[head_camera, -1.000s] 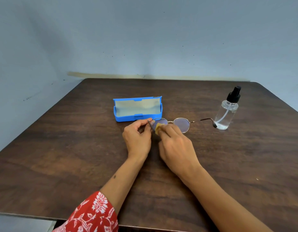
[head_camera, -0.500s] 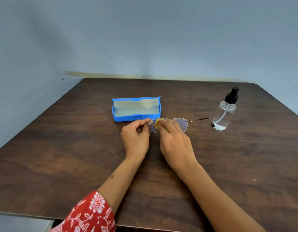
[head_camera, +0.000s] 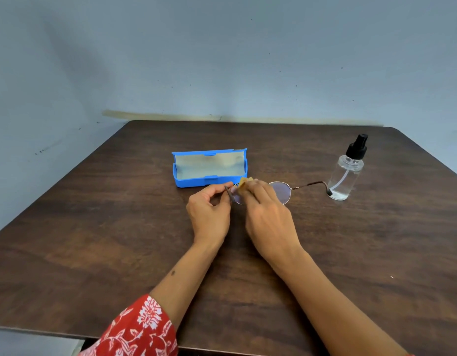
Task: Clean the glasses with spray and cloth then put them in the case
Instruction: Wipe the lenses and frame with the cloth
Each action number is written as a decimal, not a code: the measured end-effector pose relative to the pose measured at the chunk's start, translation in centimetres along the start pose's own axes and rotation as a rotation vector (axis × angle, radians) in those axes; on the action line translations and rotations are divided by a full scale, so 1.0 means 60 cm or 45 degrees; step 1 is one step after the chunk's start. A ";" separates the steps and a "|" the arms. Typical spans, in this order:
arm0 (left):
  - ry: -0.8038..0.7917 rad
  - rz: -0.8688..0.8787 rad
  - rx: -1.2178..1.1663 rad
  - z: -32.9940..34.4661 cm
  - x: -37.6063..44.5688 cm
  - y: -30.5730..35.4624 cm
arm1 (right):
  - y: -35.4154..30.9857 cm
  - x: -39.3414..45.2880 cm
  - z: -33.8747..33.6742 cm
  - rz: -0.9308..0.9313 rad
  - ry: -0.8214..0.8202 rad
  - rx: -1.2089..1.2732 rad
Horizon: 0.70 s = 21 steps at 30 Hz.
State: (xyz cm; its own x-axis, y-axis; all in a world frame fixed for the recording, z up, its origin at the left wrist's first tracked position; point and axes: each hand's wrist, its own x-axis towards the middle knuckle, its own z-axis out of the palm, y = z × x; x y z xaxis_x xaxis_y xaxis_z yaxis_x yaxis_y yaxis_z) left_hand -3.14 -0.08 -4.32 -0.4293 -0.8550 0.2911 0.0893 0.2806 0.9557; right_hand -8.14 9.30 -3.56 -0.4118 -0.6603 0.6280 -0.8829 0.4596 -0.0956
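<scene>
Glasses [head_camera: 283, 192] are up off the big dark wooden table [head_camera: 93, 240], held out in front of me just this side of the case, so that's where things stand. Going down in size from the table: the blue case [head_camera: 209, 181] sits open near the middle, lid tipped back, pale lining showing, nothing in it that I can see. Off to the right there's the clear spray bottle [head_camera: 346, 176] with the black pump top, standing upright, a bit of liquid in the bottom; the end of the unfolded glasses arm looks like it's right by it, can't tell if they touch. My left hand [head_camera: 209, 214] has fingers and thumb curled in, pinching the left end of the frame. My right hand [head_camera: 268, 214] is curled over the left lens with the little yellow cloth [head_camera: 244, 181] pinched against it, just a corner of it poking out past my fingertips. The right lens is uncovered, thin metal rim, pretty clear looking. Red floral sleeve [head_camera: 137, 330] on my left arm at the bottom.
</scene>
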 end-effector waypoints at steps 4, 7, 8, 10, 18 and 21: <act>0.006 0.022 -0.010 -0.001 -0.001 -0.002 | 0.000 -0.009 0.001 -0.074 -0.002 0.004; -0.003 0.019 0.004 0.001 -0.001 -0.003 | 0.008 0.002 -0.001 0.025 0.002 0.007; -0.001 0.020 0.005 0.001 -0.001 -0.003 | 0.008 0.004 -0.002 0.030 0.007 0.005; 0.003 0.020 -0.011 0.001 0.000 -0.004 | 0.003 0.001 0.002 -0.034 0.044 -0.003; 0.000 0.003 -0.020 0.002 0.001 -0.008 | 0.009 0.005 -0.004 0.069 0.053 0.043; 0.010 0.004 -0.040 0.001 0.001 -0.007 | 0.001 -0.004 -0.002 -0.004 0.011 0.029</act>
State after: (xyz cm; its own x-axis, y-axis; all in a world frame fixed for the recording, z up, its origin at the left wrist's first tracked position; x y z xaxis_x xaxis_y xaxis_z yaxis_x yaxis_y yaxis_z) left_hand -3.24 -0.20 -4.69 -0.4219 -0.8575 0.2945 0.1192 0.2695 0.9556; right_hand -8.08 9.57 -3.62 -0.4073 -0.6567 0.6347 -0.8891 0.4439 -0.1113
